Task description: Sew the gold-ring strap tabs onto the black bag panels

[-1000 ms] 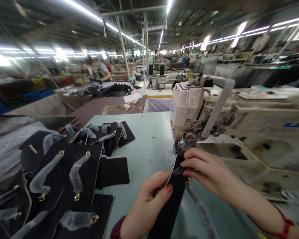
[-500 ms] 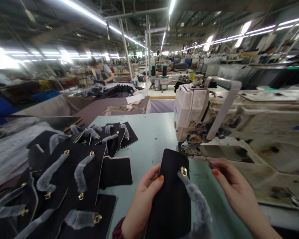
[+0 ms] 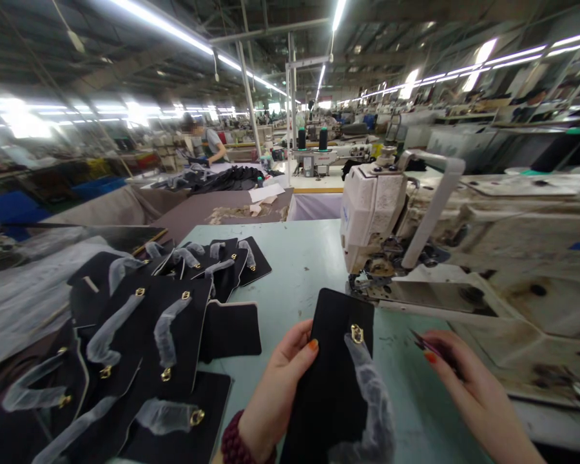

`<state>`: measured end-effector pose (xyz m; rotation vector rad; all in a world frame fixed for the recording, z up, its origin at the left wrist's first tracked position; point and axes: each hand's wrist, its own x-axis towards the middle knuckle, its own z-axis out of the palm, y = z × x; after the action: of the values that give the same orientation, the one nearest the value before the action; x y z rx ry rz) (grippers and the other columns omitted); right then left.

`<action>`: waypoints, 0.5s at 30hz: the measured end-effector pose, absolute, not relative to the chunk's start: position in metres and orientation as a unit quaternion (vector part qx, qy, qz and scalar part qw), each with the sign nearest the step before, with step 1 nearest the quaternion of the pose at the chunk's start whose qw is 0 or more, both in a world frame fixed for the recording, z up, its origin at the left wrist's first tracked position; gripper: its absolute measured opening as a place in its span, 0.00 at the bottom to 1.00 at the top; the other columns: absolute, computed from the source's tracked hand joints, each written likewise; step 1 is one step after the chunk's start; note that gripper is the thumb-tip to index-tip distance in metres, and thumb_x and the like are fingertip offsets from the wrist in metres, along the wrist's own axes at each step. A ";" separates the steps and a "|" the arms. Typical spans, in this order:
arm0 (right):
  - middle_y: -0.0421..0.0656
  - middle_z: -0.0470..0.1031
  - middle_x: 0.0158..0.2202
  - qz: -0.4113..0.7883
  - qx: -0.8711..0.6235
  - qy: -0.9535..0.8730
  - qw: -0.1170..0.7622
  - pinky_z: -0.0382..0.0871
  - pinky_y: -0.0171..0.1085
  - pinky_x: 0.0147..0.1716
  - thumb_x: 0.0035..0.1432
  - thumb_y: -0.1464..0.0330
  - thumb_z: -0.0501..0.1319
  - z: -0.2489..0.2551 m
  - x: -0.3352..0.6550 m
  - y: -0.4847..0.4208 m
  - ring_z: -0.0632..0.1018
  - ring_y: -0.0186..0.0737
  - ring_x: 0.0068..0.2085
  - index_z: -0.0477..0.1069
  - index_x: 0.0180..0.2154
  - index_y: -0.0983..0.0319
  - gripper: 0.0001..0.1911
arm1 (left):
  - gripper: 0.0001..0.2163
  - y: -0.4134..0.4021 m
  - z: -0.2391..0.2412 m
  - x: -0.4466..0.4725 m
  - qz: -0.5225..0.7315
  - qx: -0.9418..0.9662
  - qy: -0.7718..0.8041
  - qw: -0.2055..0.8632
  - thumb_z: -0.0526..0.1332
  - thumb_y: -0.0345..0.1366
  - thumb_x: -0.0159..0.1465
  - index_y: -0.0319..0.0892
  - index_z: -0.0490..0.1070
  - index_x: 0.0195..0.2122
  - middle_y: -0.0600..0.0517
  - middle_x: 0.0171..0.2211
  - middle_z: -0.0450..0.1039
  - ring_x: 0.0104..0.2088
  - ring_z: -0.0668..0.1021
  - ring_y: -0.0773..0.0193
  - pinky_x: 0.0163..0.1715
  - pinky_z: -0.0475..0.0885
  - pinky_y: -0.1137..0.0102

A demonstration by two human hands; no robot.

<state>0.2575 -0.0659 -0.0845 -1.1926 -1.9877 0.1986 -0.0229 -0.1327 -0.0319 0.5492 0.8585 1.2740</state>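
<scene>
My left hand (image 3: 283,377) grips the left edge of a black bag panel (image 3: 331,386), thumb on top. The panel is tilted toward me, and its lower end runs out of view. A gold ring fitting (image 3: 356,333) joins it to a handle wrapped in clear plastic (image 3: 372,386). Off to the right, apart from the panel, my right hand (image 3: 459,374) is closed around small thread snips (image 3: 419,340). Their pointed tips stick out past my fingers, while the rest is hidden in the hand.
A sewing machine (image 3: 381,212) stands at the right, its needle area just beyond the panel. Several more black panels with wrapped handles (image 3: 169,335) lie piled on the left of the pale green table (image 3: 290,264). Farther back, a person (image 3: 212,145) works at another table.
My right hand has come slightly lower, away from the machine bed, and the snips' tips show more clearly. The wrapped handle has swung a little left. My left hand keeps its hold.
</scene>
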 end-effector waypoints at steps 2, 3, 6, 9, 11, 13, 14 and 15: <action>0.45 0.72 0.42 0.052 -0.416 -0.815 0.400 0.72 0.32 0.39 0.68 0.63 0.51 -0.055 0.241 -0.068 0.76 0.38 0.42 0.67 0.43 0.60 0.10 | 0.12 -0.133 -0.034 -0.023 0.525 0.334 0.431 0.653 0.63 0.37 0.62 0.45 0.75 0.47 0.50 0.45 0.78 0.45 0.77 0.59 0.46 0.69 0.69; 0.46 0.71 0.43 0.043 -0.381 -0.836 0.393 0.71 0.32 0.40 0.69 0.64 0.51 -0.042 0.232 -0.068 0.75 0.37 0.43 0.67 0.44 0.60 0.10 | 0.11 -0.132 -0.034 -0.024 0.501 0.383 0.460 0.625 0.62 0.38 0.63 0.45 0.75 0.46 0.50 0.43 0.77 0.43 0.76 0.60 0.44 0.69 0.70; 0.45 0.70 0.41 -0.004 -0.274 -0.893 0.356 0.69 0.34 0.40 0.70 0.64 0.50 -0.014 0.206 -0.060 0.74 0.38 0.42 0.66 0.44 0.61 0.10 | 0.09 -0.129 -0.028 -0.029 0.441 0.506 0.528 0.520 0.59 0.38 0.64 0.43 0.76 0.41 0.50 0.38 0.75 0.41 0.74 0.60 0.42 0.68 0.69; 0.45 0.71 0.39 -0.064 -0.214 -0.914 0.338 0.65 0.37 0.37 0.71 0.65 0.49 -0.003 0.187 -0.048 0.72 0.40 0.39 0.66 0.42 0.62 0.10 | 0.09 -0.128 -0.019 -0.032 0.407 0.564 0.564 0.445 0.56 0.35 0.65 0.42 0.74 0.42 0.48 0.40 0.75 0.44 0.74 0.57 0.46 0.67 0.66; 0.45 0.71 0.39 -0.087 -0.199 -0.920 0.325 0.63 0.38 0.34 0.71 0.66 0.49 -0.002 0.182 -0.042 0.70 0.41 0.37 0.65 0.42 0.63 0.10 | 0.11 -0.128 -0.016 -0.030 0.405 0.581 0.580 0.402 0.54 0.32 0.65 0.42 0.74 0.44 0.47 0.43 0.75 0.46 0.74 0.57 0.49 0.66 0.65; 0.46 0.70 0.40 -0.101 -0.194 -0.925 0.311 0.61 0.38 0.34 0.71 0.67 0.49 -0.003 0.180 -0.037 0.69 0.42 0.38 0.65 0.43 0.63 0.09 | 0.12 -0.127 -0.016 -0.025 0.423 0.588 0.587 0.361 0.52 0.30 0.64 0.43 0.73 0.44 0.48 0.43 0.75 0.46 0.75 0.58 0.49 0.67 0.65; 0.46 0.70 0.40 -0.105 -0.193 -0.926 0.307 0.61 0.39 0.35 0.71 0.67 0.49 -0.003 0.180 -0.035 0.69 0.42 0.38 0.65 0.44 0.63 0.09 | 0.13 -0.126 -0.018 -0.022 0.434 0.589 0.590 0.342 0.51 0.29 0.64 0.43 0.72 0.44 0.49 0.42 0.75 0.45 0.75 0.59 0.48 0.67 0.66; 0.46 0.69 0.40 -0.107 -0.195 -0.926 0.305 0.61 0.39 0.35 0.71 0.67 0.49 -0.003 0.180 -0.034 0.69 0.42 0.38 0.65 0.44 0.63 0.09 | 0.13 -0.125 -0.019 -0.019 0.443 0.589 0.592 0.326 0.50 0.28 0.64 0.43 0.72 0.43 0.49 0.41 0.75 0.43 0.76 0.59 0.46 0.68 0.66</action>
<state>0.1804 -0.0337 -0.0026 -0.5151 -2.4532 -0.2841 -0.0189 -0.1249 -0.0195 1.5450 1.5517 1.1601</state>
